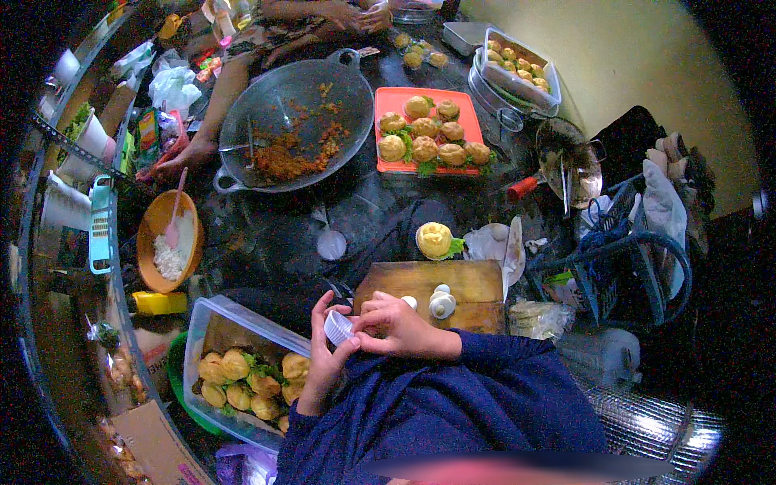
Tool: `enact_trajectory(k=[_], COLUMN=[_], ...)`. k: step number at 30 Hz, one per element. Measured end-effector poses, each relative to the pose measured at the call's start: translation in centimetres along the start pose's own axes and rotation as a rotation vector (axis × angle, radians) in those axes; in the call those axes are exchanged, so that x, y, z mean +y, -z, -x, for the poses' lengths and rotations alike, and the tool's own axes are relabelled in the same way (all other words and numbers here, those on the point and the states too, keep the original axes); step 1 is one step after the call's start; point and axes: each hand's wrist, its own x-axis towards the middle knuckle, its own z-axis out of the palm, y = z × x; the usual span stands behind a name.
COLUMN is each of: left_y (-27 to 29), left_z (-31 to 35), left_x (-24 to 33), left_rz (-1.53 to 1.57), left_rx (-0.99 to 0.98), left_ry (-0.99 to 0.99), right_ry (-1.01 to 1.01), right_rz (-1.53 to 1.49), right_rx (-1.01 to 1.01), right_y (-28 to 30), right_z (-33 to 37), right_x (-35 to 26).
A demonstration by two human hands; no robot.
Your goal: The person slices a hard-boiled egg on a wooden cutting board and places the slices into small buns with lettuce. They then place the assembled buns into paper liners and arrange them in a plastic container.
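One plain cream wall (647,73) is rising at upper right, catching soft light. One dark ground surface (267,230) is spreading centrally. One perforated-metal rack (81,150) is standing at left. One silvery sheet (663,420) is gleaming lower right.

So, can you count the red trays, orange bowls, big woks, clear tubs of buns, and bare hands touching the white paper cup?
Red tray: 1
Orange bowl: 1
Big wok: 1
Clear tubs of buns: 2, lower-left tub and upper-right tub
Hands touching the white paper cup: 2, left hand and right hand
Total: 7
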Motion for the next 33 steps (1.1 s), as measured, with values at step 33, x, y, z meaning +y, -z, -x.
enact_trajectory(k=[33], left_y=[-0.4], left_z=[0.2], left_x=[1.3], left_rz=[0.003], left_rx=[-0.186], left_ry=[0.039], right_ry=[-0.503], right_rz=[-0.788], right_rx=[-0.368], right_y=[0.7], right_z=[-0.6], right_x=[1.1])
